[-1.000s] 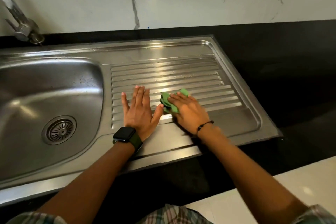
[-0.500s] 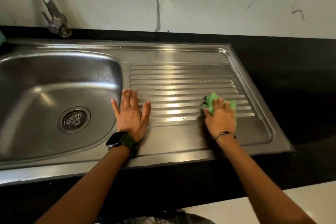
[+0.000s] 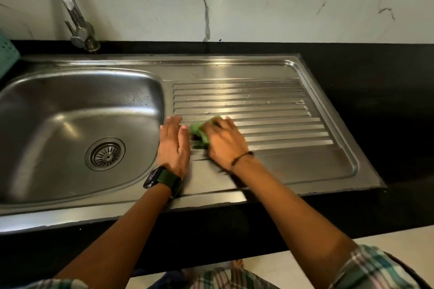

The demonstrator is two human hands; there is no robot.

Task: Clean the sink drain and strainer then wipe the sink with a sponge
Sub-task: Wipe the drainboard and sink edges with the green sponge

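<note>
The right hand (image 3: 222, 142) presses a crumpled green sponge (image 3: 199, 135) down onto the ridged draining board (image 3: 270, 124), fingers curled over the top of it; the sponge shows only on the thumb side of the hand and the hand is blurred, so how tightly it is held cannot be told exactly. Just beside the sponge, on the basin side, the left hand (image 3: 173, 145) lies flat with fingers straight, holding nothing, touching or nearly touching the sponge — it appears to brace the body, and it stands in the path of any stroke toward the basin. Beyond the left hand lies the basin (image 3: 58, 129), with the strainer (image 3: 105, 153) seated in the drain at its floor, well apart from the sponge. Away from the hold on the far side, droplets and small specks sit on the upper ridges, toward the wall. Judgement: the step in hand is wiping the board. To do it well, strokes should follow the grooves rather than cross them, with firm, even pressure so the sponge reaches the channels. Work should go from the far ridges down toward the near edge, carrying residue toward the basin — the left hand to be lifted clear first.
</note>
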